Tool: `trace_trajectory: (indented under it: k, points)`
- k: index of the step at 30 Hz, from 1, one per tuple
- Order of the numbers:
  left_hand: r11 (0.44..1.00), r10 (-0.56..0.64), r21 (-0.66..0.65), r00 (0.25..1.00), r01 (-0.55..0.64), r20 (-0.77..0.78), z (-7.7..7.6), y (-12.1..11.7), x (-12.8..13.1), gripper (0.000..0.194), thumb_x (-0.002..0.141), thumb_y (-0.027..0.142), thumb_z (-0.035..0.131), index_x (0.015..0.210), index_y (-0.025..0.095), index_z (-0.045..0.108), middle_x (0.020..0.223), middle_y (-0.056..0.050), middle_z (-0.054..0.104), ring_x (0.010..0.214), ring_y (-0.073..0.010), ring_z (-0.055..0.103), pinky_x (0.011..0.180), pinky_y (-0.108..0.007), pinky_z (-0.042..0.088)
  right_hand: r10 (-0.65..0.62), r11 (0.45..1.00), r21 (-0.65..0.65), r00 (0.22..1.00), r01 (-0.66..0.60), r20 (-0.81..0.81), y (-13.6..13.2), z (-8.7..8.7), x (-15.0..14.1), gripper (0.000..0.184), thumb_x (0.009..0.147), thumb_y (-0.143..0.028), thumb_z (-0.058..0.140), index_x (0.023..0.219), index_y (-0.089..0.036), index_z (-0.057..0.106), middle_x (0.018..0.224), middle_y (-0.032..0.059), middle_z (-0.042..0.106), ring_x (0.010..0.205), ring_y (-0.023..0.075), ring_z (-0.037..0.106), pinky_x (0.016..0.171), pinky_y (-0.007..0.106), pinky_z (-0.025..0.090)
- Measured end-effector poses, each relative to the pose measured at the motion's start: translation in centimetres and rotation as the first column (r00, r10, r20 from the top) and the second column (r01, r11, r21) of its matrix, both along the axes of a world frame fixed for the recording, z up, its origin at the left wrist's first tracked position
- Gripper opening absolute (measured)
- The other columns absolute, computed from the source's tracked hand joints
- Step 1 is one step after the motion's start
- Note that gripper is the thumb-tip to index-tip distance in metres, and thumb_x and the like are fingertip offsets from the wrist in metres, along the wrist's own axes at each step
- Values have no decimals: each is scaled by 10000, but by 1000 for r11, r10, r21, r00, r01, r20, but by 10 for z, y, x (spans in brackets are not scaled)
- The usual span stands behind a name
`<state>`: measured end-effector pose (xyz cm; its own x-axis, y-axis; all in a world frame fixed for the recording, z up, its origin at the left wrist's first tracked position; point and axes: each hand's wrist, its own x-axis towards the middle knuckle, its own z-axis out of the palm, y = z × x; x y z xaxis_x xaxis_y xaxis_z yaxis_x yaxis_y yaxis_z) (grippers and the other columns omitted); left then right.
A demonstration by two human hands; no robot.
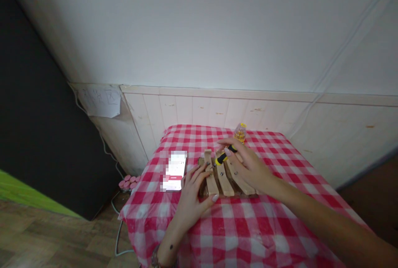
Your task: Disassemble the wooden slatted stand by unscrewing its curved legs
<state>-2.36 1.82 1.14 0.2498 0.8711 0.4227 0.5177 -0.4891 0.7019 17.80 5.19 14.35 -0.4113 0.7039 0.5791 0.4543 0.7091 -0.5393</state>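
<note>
My right hand grips a yellow and black screwdriver, which slants down to the left over a wooden board. Several light wooden slats lie across the brown board, with dark round screws or bolts showing on them. Spread along the board's left side, my left hand rests its fingers on the leftmost slat, thumb near its front end. The fingers are apart. Where the screwdriver's tip ends is too small to make out.
A phone with a lit screen lies left of the board. Behind the board stands a clear container with yellow parts. The red checked tablecloth covers the table, which meets the panelled wall. Pink round objects sit beyond the left edge.
</note>
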Motion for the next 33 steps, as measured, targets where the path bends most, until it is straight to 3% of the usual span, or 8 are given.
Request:
trace_trajectory:
  k: [3,8,12,15,20,25,30,33]
  points:
    - [1000,7,4,1000,-7,0,-2,0,0,481,897,416,686,1345,274,586,1580,-95,487,1457,-361,380,1158,-601,339,-144,988,32,966,154,-214,-2,2,28,266,1043,-452,484,1128,-248,632,995,59,718,938,192,699,858,350,574]
    - [1000,-3,11,1000,3,-10,-5,1,-1,481,904,396,666,1361,282,565,1571,-97,500,1459,-364,380,1158,-627,322,-450,884,-96,776,458,-442,-8,-19,99,325,970,-556,575,1044,-245,635,897,30,715,510,114,579,463,239,519]
    - [1000,2,14,1000,-2,-17,-7,1,-1,478,909,397,655,1367,300,558,1586,-85,484,1458,-368,384,1155,-650,314,-574,819,-110,798,564,-183,-22,-55,141,329,953,-499,580,1094,-230,705,1050,107,777,843,238,770,732,370,656]
    - [1000,4,12,1000,-4,-18,-8,1,-1,474,914,386,652,1373,317,554,1588,-71,483,1454,-359,389,1161,-652,305,-499,857,-81,858,510,119,-37,-84,153,357,962,-381,517,1208,-239,733,1270,137,746,1147,311,725,879,457,645]
    - [1000,7,18,1000,-7,-8,-7,0,-1,468,921,394,649,1375,317,562,1586,-74,487,1455,-357,393,1168,-639,311,-308,905,-153,858,398,412,-57,-108,138,446,972,-256,432,1338,-214,683,1404,129,659,1241,284,676,1051,484,559]
    - [1000,19,23,1000,-19,5,-6,-1,-1,455,923,411,654,1364,331,578,1576,-69,500,1446,-357,413,1160,-635,333,-208,923,-168,816,346,539,-55,-87,123,425,973,-225,448,1329,-187,677,1373,139,686,1224,281,687,1037,473,566]
    - [1000,20,12,1000,-20,2,-6,-2,-1,471,926,441,652,1377,326,578,1574,-79,503,1446,-363,415,1156,-637,338,-376,890,6,728,456,574,-26,-43,113,329,973,-201,446,1121,-197,740,1151,118,784,1073,268,735,917,425,590]
    - [1000,24,8,1000,-24,6,-7,-1,-1,469,930,463,646,1375,327,583,1569,-81,508,1446,-367,417,1158,-646,331,-446,848,100,598,521,666,-6,-23,93,287,998,-238,462,1102,-184,724,1029,120,798,957,270,754,797,369,573]
